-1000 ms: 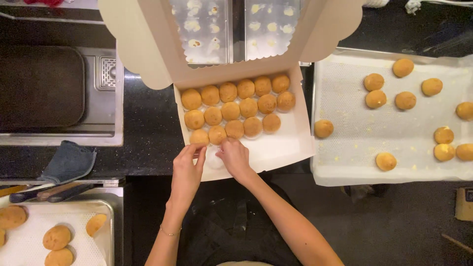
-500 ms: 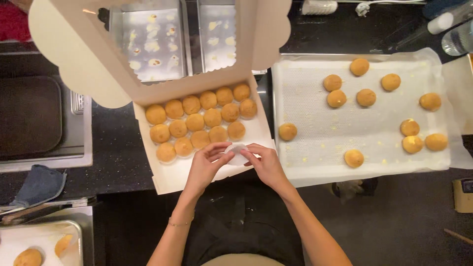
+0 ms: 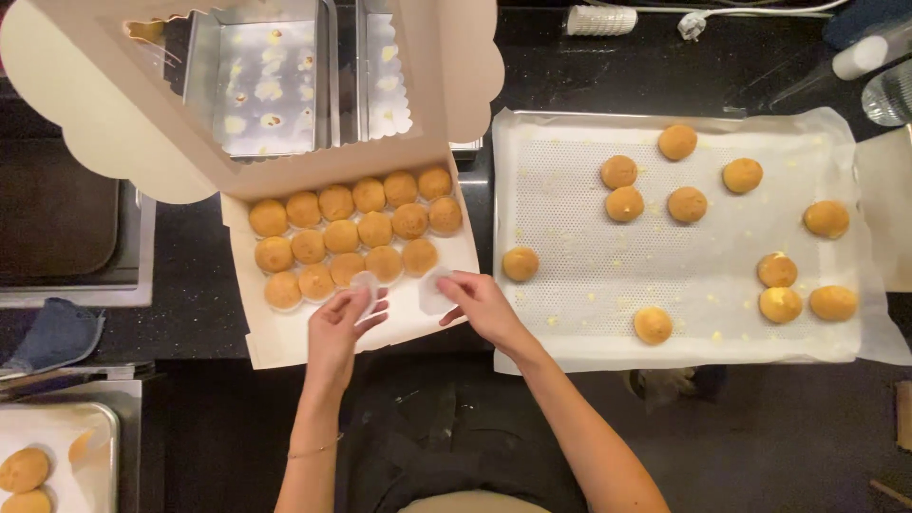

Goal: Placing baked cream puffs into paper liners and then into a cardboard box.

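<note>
Pinching thin white paper pastry liners, the left hand (image 3: pixel 344 321) grips one liner (image 3: pixel 364 285) and the right hand (image 3: pixel 480 302) another (image 3: pixel 434 291), both over the bare front edge of the open white cardboard box (image 3: pixel 285 342) beside rows of round golden puffs (image 3: pixel 353 234). The liners look light, flimsy and easily crumpled, best held by their rims.

Dark black countertop (image 3: pixel 665 76), bearing open white cardboard pastry box (image 3: pixel 285 342), parchment-lined metal baking tray (image 3: pixel 570 342), folded blue-grey cloth (image 3: pixel 57 334).
</note>
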